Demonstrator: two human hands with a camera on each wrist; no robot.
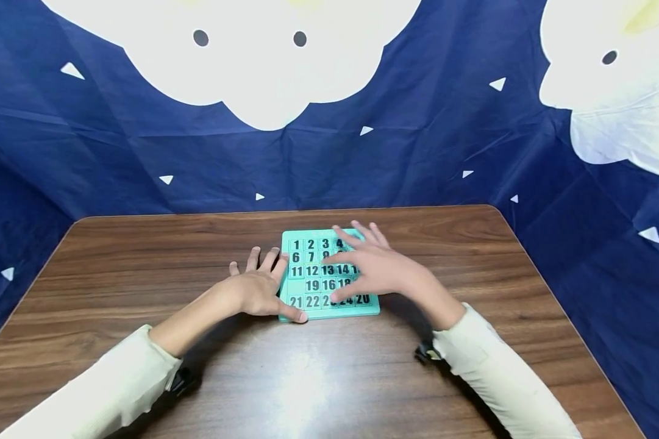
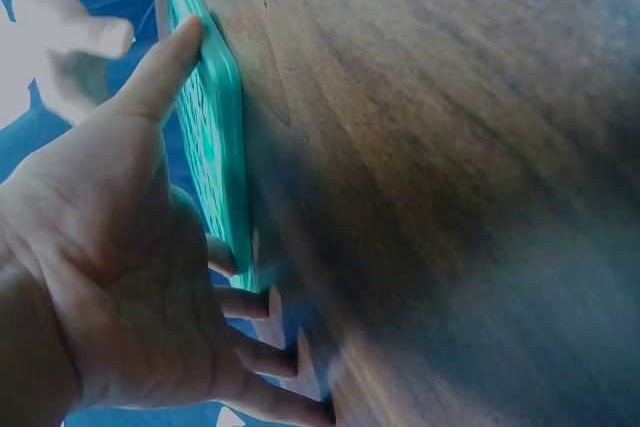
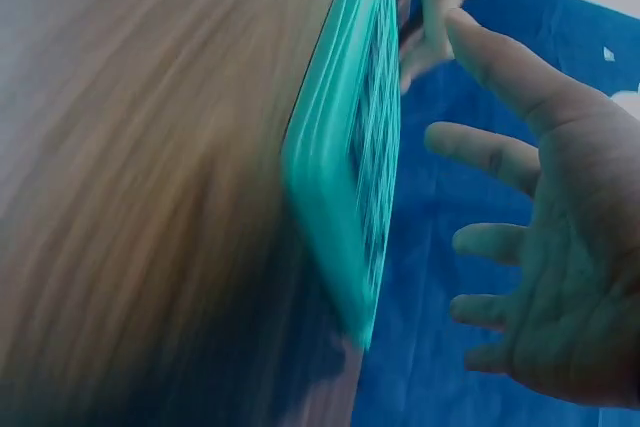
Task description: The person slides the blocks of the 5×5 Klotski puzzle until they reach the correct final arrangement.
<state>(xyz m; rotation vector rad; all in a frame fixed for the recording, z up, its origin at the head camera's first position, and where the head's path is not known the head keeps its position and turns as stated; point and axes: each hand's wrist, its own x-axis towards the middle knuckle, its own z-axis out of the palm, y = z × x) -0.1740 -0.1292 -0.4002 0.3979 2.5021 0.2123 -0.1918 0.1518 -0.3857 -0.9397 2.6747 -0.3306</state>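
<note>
A teal sliding number puzzle (image 1: pixel 313 271) lies flat on the table, its black-numbered tiles in rows. One bare slot shows at the left of its fourth row, beside tile 19. My left hand (image 1: pixel 259 291) rests at the puzzle's left side, thumb along the near edge, fingers spread and fairly straight. In the left wrist view, that thumb (image 2: pixel 175 62) touches the frame's edge while the other fingertips reach down to the table. Over the puzzle's right half hovers my right hand (image 1: pixel 381 268), fingers spread, holding nothing. It hides several tiles on the right.
The brown wood-grain table (image 1: pixel 142 268) carries a bright glare spot near its front. Behind it and on the sides hangs a dark blue cloth (image 1: pixel 318 164) with white clouds and small triangles. A dark wrist device (image 1: pixel 428 352) shows under the right sleeve.
</note>
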